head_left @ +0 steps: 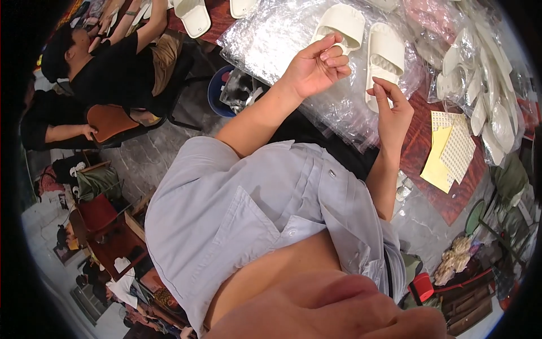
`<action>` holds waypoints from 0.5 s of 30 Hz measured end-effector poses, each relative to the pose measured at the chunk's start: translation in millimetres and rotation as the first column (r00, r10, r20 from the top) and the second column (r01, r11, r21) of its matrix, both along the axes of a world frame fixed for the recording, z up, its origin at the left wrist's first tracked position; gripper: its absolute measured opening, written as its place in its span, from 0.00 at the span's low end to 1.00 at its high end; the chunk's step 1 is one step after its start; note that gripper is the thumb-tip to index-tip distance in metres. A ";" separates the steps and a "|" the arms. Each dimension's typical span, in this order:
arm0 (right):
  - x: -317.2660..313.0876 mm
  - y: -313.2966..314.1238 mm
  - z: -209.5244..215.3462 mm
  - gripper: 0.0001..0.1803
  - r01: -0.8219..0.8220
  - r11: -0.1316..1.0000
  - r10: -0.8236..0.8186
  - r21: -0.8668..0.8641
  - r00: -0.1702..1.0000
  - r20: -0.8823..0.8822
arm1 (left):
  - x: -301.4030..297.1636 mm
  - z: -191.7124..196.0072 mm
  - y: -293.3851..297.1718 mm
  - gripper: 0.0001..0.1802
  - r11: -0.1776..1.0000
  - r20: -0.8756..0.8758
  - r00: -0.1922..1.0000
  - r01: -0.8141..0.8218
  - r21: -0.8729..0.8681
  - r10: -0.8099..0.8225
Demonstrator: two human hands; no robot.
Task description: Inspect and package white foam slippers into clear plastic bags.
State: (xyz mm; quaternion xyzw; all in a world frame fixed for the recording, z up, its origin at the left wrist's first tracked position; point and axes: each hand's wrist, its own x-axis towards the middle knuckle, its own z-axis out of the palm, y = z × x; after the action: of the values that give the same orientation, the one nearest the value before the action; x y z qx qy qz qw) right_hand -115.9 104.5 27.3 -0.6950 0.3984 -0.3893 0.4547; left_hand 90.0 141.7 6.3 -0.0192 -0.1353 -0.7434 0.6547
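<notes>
Slippers (389, 48) lie on plastic (265, 42), left of sticker sheets (458, 148)

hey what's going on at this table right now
A person in a pale grey-blue shirt works over two cream-white, wide-strapped slippers on crinkled clear plastic on a dark-red table. The curled left hand is by the left slipper; the right hand is by the near end of the right slipper. I cannot tell whether either grips anything.

pretty bright indoor light, harsh white glare on the crinkly plastic (262, 42), heavy fisheye bend toward the rim, corners gone totally black, far clutter (116, 240) kinda soft
</notes>
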 end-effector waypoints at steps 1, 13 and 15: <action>-0.3 -1.0 -2.4 0.10 -0.003 1.000 0.003 0.007 1.000 0.006 | 0.2 -1.0 -0.6 0.11 1.000 0.004 1.000 -0.006 0.008 0.006; 0.7 -4.5 -7.6 0.09 -0.009 1.000 0.009 0.023 1.000 -0.015 | 2.9 -10.9 0.0 0.11 0.999 -0.006 0.999 -0.042 0.001 0.042; 0.1 -4.4 -5.8 0.09 0.000 1.000 0.000 0.022 1.000 -0.023 | 3.9 -12.2 0.1 0.11 0.999 -0.015 0.999 -0.040 0.001 0.040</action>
State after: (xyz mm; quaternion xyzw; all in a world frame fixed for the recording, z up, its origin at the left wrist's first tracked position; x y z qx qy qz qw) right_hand -115.8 100.0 21.5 -0.6943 0.4080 -0.3767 0.4578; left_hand 93.9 141.8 -5.9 -0.0220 -0.1307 -0.7302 0.6703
